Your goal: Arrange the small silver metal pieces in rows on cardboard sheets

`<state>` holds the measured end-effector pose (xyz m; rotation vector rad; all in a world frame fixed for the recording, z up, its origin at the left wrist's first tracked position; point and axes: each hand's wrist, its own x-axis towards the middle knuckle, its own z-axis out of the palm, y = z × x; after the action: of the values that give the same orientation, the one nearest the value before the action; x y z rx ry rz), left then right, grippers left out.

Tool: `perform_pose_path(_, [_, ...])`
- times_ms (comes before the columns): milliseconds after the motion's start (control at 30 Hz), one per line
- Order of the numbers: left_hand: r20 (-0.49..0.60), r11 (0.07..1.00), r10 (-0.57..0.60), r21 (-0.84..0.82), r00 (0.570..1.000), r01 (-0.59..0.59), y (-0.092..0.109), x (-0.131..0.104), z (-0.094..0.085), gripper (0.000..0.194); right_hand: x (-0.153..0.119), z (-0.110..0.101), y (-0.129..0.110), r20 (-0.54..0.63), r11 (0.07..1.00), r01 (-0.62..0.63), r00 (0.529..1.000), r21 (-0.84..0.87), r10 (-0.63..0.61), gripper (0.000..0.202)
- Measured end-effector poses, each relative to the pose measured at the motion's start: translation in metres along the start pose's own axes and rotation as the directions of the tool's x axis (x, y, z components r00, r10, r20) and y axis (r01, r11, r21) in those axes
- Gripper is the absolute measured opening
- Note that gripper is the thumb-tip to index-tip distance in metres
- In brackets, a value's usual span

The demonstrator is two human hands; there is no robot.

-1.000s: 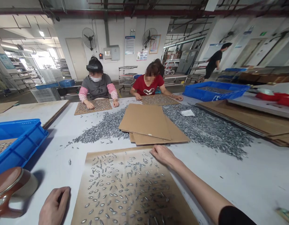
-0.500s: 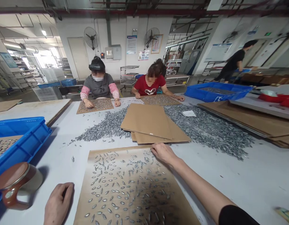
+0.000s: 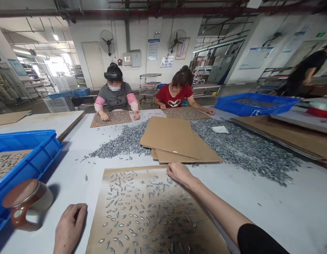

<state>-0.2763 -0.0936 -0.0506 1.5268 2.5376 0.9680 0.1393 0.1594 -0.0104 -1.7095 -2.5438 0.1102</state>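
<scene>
Flat brown cardboard sheet [image 3: 153, 211]: near edge cut off by frame bottom; small silver oval metal pcs [image 3: 131, 215] at its near end blurred. Left hand [image 3: 69, 227], just left of sheet: wrist out of frame, fingertips curled under, hidden. Right hand [image 3: 179, 173], at sheet's far edge: fingertips not visible.

A flat brown cardboard sheet [image 3: 153, 215] lies on the white desk [image 3: 272, 208], right in front of the person. It is big and has four sides, and its far edge is narrower than its near edge in this view. Lots of small shiny silver metal pieces [image 3: 131, 211] lie spread all over the sheet. Each piece is a little pointed oval, like a seed. They lie flat and point in many ways. Most sit apart from each other; some near the far edge lie close together. A few loose pieces also lie on the desk just past the sheet's left corner.
</scene>
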Motion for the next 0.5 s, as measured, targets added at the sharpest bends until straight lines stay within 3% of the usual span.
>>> perform_pose_path(167, [-0.010,1.000,0.028,-0.005,1.000,-0.028,-0.004,0.000,0.002,0.041,-0.006,-0.009,-0.005,0.010,0.996,0.073,0.997,-0.061,-0.072,0.028])
perform_pose_path(500, [-0.008,1.000,0.022,-0.009,1.000,-0.022,-0.008,-0.001,0.005,0.041,-0.013,-0.009,-0.013,0.047,0.999,0.041,0.998,-0.029,-0.040,0.023])
